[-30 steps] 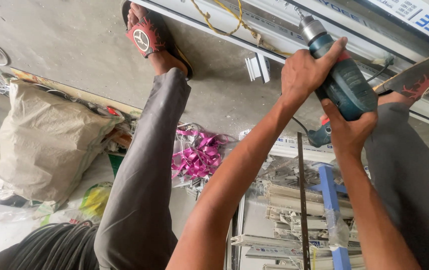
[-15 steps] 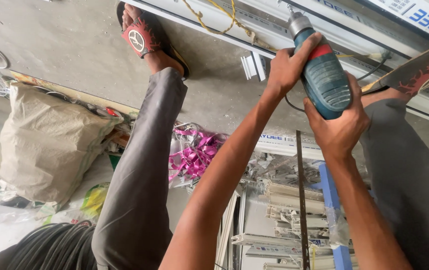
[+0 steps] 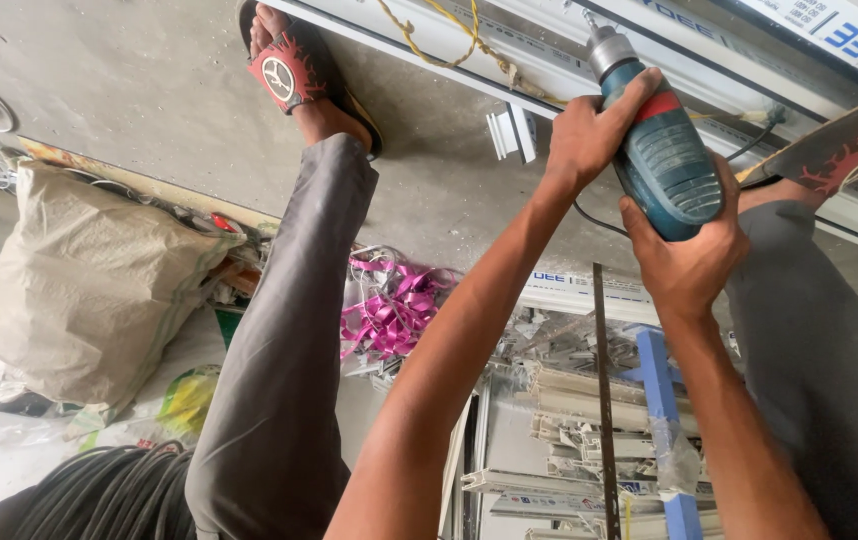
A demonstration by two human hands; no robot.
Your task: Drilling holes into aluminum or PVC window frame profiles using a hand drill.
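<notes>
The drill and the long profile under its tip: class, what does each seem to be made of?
Drill: teal body looks like matt moulded plastic, ribbed with vents; the chuck looks like bare grey metal. Long profile: glossy white with hollow ribbed sections, probably plastic, though painted metal cannot be ruled out.

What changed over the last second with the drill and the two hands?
The drill swung from tilted with its handle showing to more end-on, drifted left, then back slightly right. Left hand and right hand kept their grip. Bit still at the white frame; legs, sandals unchanged.

Both hands (image 3: 639, 190) grip teal drill (image 3: 661, 165) — bit on white profile (image 3: 549, 45).
</notes>
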